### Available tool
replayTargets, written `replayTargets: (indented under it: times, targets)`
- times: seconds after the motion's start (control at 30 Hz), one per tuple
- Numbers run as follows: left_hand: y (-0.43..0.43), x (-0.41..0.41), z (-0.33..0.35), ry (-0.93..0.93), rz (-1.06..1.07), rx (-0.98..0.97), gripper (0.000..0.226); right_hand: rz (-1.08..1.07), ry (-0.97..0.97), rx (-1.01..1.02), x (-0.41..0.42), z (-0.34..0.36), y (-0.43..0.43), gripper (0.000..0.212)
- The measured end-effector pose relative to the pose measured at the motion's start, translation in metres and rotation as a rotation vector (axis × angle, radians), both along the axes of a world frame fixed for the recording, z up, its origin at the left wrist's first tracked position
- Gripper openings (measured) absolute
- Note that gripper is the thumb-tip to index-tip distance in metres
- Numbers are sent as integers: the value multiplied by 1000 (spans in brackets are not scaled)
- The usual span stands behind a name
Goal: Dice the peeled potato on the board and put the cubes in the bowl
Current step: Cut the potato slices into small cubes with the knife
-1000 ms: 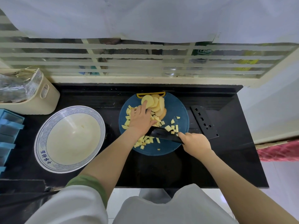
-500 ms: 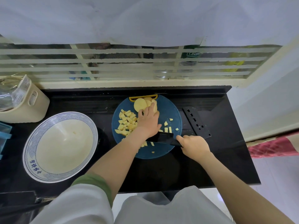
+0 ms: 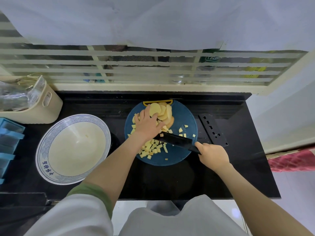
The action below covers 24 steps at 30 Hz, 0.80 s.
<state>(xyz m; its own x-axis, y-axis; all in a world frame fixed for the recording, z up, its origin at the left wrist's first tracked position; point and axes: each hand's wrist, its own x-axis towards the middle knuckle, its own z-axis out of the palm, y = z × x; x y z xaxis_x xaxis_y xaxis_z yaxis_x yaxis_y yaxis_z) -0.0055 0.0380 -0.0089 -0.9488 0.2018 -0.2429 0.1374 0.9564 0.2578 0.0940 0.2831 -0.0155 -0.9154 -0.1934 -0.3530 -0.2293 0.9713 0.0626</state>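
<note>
Cubes point(image 3: 151, 149) lay at board's point(image 3: 180, 157) 7 o'clock, slices point(image 3: 161, 110) uncut at 12 under seemingly flat left hand point(image 3: 148, 126); right hand point(image 3: 212, 155) gripped knife point(image 3: 177, 142); bowl point(image 3: 73, 149) held almost nothing.

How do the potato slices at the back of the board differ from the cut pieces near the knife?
The pale round potato slices are large, flat and stacked overlapping; the small yellow potato cubes lie scattered loose. The left hand touches the slices; the cubes lie by the black knife. Both sit on the round blue cutting board.
</note>
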Motion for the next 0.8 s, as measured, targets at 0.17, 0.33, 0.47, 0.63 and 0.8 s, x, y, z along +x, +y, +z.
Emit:
replayTargets:
  times: [0.17, 0.33, 0.47, 0.63, 0.8]
  targets:
    - [21, 2, 4, 104, 178, 62, 42, -196, 1, -95, 3, -1, 7, 21]
    - [33, 8, -4, 5, 120, 111, 44, -191, -52, -91, 7, -2, 15, 23]
    - [34, 9, -7, -54, 47, 37, 60, -122, -75, -61, 7, -1, 20, 23]
    - [29, 1, -10, -73, 130, -29, 55, -95, -88, -59, 5, -2, 22, 21]
    - [23, -2, -16, -12, 226, -40, 43, -90, -84, -96, 5, -3, 26, 18]
